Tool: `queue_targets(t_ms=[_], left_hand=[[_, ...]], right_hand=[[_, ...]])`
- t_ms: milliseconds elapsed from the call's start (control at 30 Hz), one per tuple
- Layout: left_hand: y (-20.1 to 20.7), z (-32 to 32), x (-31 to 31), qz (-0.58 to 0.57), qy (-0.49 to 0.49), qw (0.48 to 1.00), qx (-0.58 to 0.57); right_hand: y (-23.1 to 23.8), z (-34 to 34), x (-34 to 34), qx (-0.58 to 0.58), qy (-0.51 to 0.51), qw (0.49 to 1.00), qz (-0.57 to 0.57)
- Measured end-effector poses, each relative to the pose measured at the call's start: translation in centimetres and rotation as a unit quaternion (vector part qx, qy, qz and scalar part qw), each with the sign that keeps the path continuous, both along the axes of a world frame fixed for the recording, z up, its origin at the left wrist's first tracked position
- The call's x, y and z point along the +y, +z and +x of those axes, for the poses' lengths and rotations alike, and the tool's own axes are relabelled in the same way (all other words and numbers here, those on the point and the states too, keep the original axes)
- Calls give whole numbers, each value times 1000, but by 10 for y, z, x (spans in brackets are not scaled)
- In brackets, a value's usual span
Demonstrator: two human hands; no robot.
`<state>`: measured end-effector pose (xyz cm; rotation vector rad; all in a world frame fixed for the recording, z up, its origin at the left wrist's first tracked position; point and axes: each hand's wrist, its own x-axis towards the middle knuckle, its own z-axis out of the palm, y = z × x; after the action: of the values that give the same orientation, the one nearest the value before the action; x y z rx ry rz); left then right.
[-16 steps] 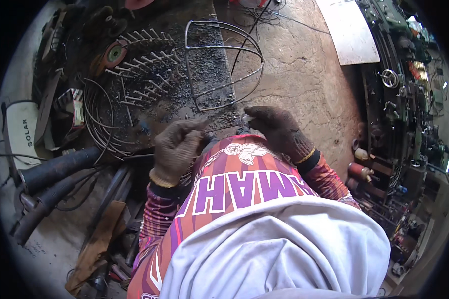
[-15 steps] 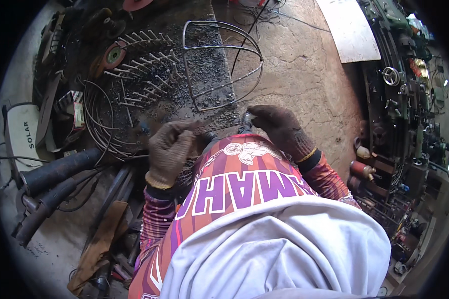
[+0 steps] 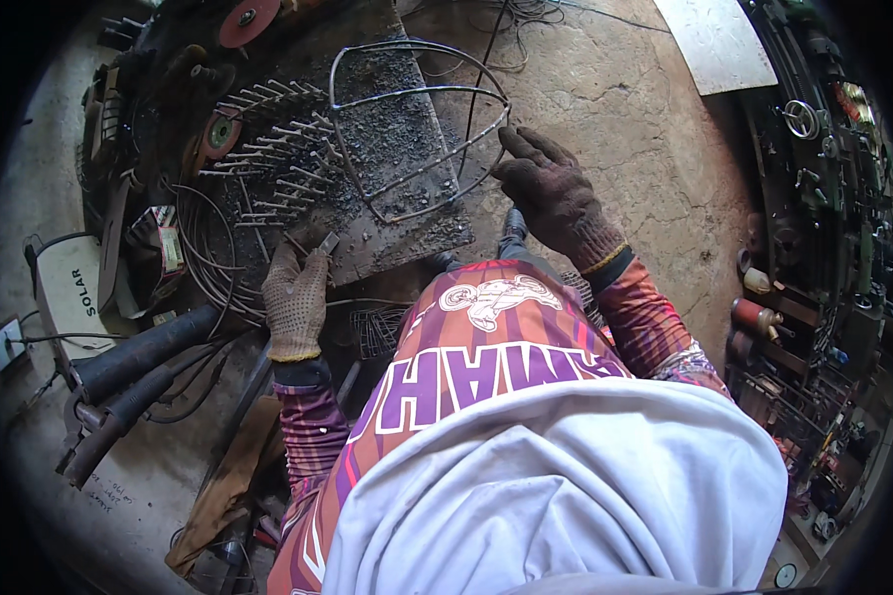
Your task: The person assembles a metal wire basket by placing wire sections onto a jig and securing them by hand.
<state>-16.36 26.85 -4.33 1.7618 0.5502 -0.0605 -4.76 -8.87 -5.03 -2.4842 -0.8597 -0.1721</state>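
A bent-rod metal frame [image 3: 422, 181], with curved sides and crossbars, rests on the dark, grit-covered metal table and juts past its right edge. My gloved right hand [image 3: 556, 198] is beside the frame's right end, fingers stretched out; whether they touch the rod is unclear. My gloved left hand [image 3: 296, 307] is at the table's near edge with its fingers curled. A small metal piece [image 3: 329, 243] shows just beyond the fingertips. What the left fingers hold is mostly hidden.
Rows of short metal rods [image 3: 283, 149] lie left of the frame. Coiled wire [image 3: 203, 248], a grinding disc [image 3: 221, 132] and a white machine case [image 3: 74, 293] are further left. Tools and machine parts line the right side. A pale sheet [image 3: 714, 45] lies at the far right.
My left hand has moved left and down to the table's near edge, and a small metal piece now shows there. My right hand has risen toward the frame, its fingers stretching out.
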Motion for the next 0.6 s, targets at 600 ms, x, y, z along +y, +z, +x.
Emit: queue_targets(t_ms=[600], left_hand=[[14, 11, -6, 281, -35, 959, 24]], right_hand=[[15, -24, 3, 67, 9, 983, 168]])
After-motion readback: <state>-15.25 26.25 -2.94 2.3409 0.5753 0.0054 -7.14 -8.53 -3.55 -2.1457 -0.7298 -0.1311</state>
